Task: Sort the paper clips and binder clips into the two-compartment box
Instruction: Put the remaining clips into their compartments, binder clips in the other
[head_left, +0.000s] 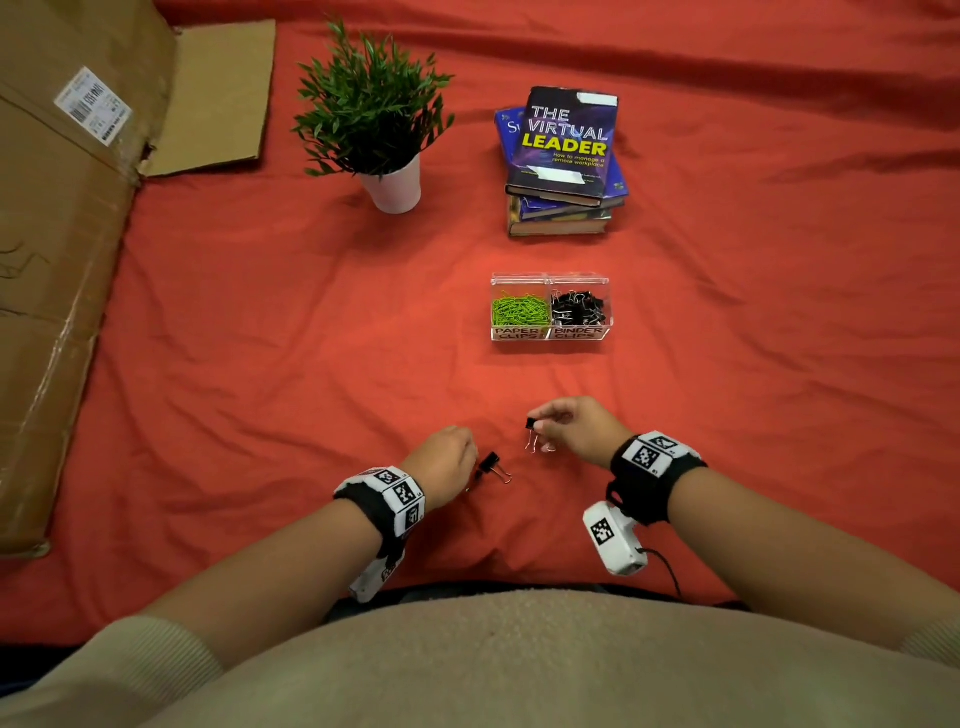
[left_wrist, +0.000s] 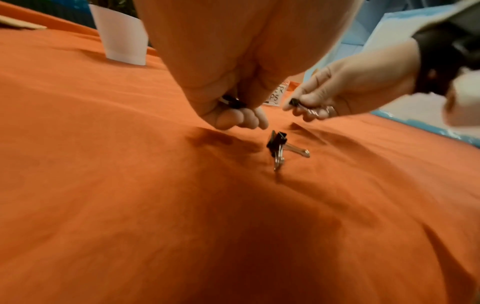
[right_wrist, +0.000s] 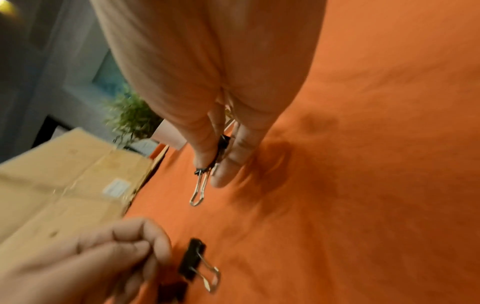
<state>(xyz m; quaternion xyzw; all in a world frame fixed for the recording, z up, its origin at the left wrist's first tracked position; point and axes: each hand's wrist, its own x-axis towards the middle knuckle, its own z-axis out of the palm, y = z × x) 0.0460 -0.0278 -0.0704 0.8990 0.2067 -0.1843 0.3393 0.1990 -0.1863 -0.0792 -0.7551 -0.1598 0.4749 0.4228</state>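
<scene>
A clear two-compartment box (head_left: 549, 333) stands mid-table, green paper clips (head_left: 519, 309) in its left half and black binder clips (head_left: 577, 306) in its right. My right hand (head_left: 537, 423) hovers just above the red cloth and pinches a black binder clip (head_left: 531, 423) (right_wrist: 201, 171) whose wire handles hang down. My left hand (head_left: 470, 467) is curled beside it, with a small black binder clip (left_wrist: 232, 102) held in its fingers. Between the hands another binder clip (head_left: 491, 462) (left_wrist: 276, 142) (right_wrist: 192, 261) lies loose on the cloth, close to the left fingertips.
A potted plant (head_left: 392, 182) and a stack of books (head_left: 563, 161) stand behind the clip box. A large cardboard box (head_left: 62, 234) runs along the left side. The red cloth (head_left: 260, 338) covers the whole table.
</scene>
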